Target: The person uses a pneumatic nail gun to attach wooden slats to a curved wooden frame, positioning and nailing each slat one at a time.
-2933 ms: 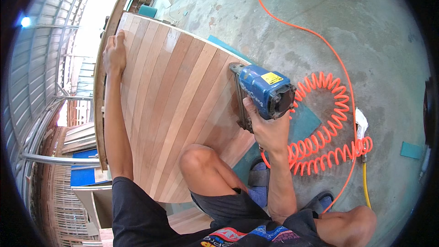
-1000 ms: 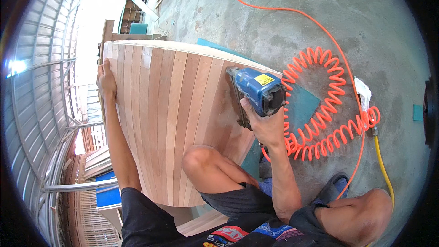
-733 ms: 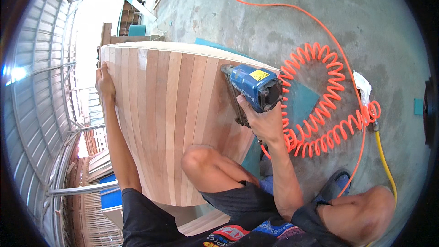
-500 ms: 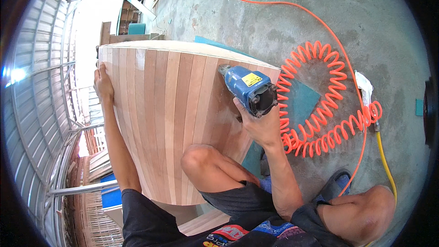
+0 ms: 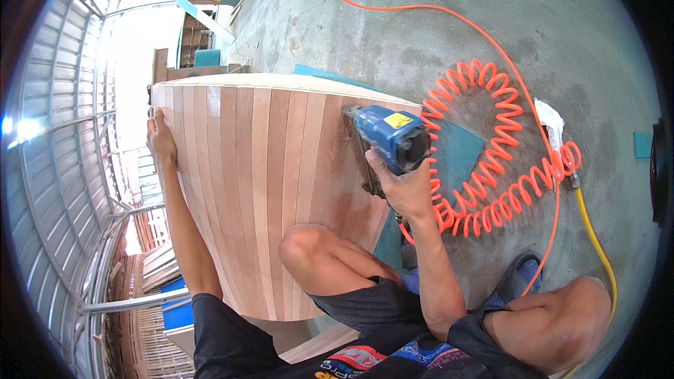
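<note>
Since half a second ago, your blue pneumatic nail gun has slid a little further in along the right edge of the slatted wooden panel, which leans against your raised knee. The panel stands on a concrete floor, with a coiled orange air hose lying just beside it and a corrugated metal wall at your left. Your right hand is closed around the nail gun's grip. Your left hand curls over the panel's left edge, steadying it.
</note>
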The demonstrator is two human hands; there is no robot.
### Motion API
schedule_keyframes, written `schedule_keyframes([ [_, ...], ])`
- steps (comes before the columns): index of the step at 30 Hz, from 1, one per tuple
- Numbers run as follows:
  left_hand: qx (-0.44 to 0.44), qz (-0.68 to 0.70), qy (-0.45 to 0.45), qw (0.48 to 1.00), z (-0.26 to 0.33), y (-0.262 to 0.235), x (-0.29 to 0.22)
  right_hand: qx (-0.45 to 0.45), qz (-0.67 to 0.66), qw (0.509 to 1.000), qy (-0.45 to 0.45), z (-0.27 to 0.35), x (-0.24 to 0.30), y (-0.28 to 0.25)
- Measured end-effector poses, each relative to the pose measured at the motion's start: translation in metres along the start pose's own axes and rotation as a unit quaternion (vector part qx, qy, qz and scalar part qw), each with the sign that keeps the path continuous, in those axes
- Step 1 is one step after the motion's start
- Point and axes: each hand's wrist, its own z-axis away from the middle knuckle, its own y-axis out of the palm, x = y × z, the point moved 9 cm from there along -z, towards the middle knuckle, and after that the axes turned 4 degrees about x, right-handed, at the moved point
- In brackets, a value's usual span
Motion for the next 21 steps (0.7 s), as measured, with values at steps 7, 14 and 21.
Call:
schedule_keyframes([
  [7,0.007,0.019,0.015,1.000,0.003,0.006,-0.001,-0.020,-0.038,0.999,-0.005,-0.002,-0.010,-0.012],
  [14,-0.028,-0.010,0.055,0.998,-0.011,-0.001,0.008,-0.006,-0.036,0.999,-0.012,-0.003,-0.009,-0.007],
  [21,0.005,0.052,0.024,0.998,-0.012,0.006,0.011,-0.032,0.004,0.999,-0.037,-0.002,0.002,-0.008],
])
